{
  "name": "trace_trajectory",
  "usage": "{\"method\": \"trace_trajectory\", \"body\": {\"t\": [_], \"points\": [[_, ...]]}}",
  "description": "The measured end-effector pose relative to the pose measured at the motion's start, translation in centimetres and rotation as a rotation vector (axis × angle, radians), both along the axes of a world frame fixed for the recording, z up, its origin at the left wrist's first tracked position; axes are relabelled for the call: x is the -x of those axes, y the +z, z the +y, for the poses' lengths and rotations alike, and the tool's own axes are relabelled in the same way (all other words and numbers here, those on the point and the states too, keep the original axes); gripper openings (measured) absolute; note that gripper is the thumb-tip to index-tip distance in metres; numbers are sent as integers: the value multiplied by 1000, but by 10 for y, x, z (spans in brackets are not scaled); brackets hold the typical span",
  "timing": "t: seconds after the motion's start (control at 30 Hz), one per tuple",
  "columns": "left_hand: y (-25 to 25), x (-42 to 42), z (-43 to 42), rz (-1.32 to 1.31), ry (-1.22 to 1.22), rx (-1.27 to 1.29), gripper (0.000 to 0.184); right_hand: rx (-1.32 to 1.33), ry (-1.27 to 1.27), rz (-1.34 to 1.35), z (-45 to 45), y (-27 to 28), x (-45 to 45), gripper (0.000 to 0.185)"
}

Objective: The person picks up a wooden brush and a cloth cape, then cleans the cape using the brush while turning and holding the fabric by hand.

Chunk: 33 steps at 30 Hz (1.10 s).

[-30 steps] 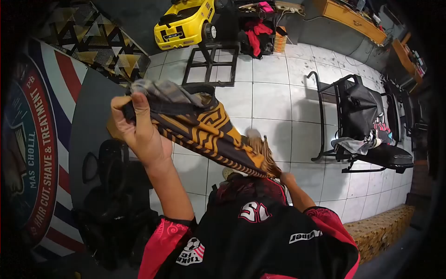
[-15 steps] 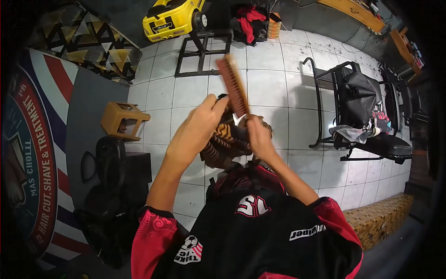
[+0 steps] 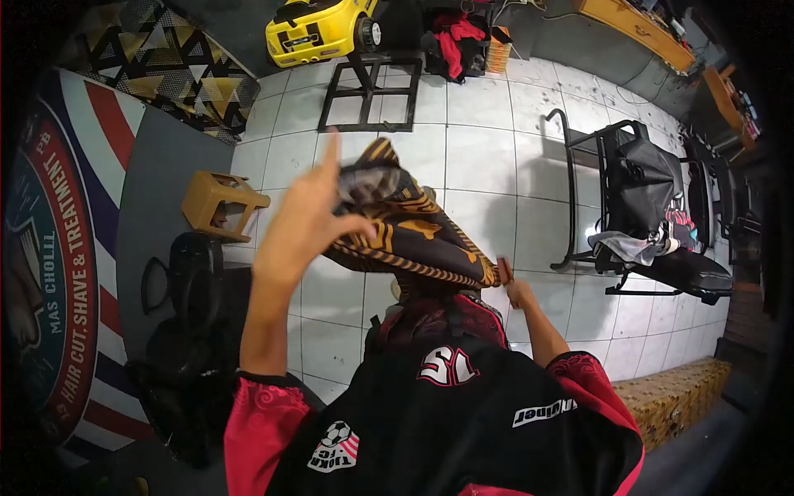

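A black and gold patterned cloth hangs in front of my body, above the tiled floor. At its upper left is my left hand, slightly blurred, with the index finger stretched out and the thumb apart; nothing shows between them. A blurred grey patch of fabric lies at the cloth's top, beside these fingers. My right hand is closed round a brown brush at the cloth's lower right end. The brush is seen mostly edge-on, close against the cloth.
A tan stool stands on the left near black chair parts. Ahead are a black metal frame and a yellow toy car. A black reclining chair with cloths on it is at the right, and a patterned bench at lower right.
The brush, raised over the cloth half a second ago, is now down at the right with my right hand. My left hand has moved left and its fingers have spread; the cloth is stretched out again.
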<state>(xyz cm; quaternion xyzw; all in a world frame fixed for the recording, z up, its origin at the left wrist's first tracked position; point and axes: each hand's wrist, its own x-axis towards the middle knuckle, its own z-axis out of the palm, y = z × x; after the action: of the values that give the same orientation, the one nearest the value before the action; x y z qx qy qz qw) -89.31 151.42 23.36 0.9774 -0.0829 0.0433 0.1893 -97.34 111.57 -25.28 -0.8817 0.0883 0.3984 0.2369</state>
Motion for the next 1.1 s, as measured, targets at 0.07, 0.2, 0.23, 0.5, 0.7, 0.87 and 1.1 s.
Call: {"method": "trace_trajectory", "body": {"t": [0.07, 0.2, 0.23, 0.5, 0.7, 0.87, 1.1], "points": [[-39, -3, 6, 405, -78, -229, 63, -289, -393, 60, 30, 61, -36, 39], [-60, 1, -8, 416, -87, -371, 27, -696, -424, -497, 111, 158, -68, 41], [-56, -1, -13, 417, -89, -371, 27, -817, -367, -612, 134, 213, -69, 41], [-18, -11, -19, -370, -31, 447, 11, -414, 450, -287, 170, 236, -47, 23], [-12, 8, 3, -446, 403, 1169, 12, 167, 652, -79, 42, 55, -15, 37], [-38, 16, -22, -99, 194, 1444, 24, -416, -190, -153, 76, 166, -62, 47], [-33, 1, -42, -644, 268, 1047, 36, -921, 21, -752, 188, 352, -67, 23]]}}
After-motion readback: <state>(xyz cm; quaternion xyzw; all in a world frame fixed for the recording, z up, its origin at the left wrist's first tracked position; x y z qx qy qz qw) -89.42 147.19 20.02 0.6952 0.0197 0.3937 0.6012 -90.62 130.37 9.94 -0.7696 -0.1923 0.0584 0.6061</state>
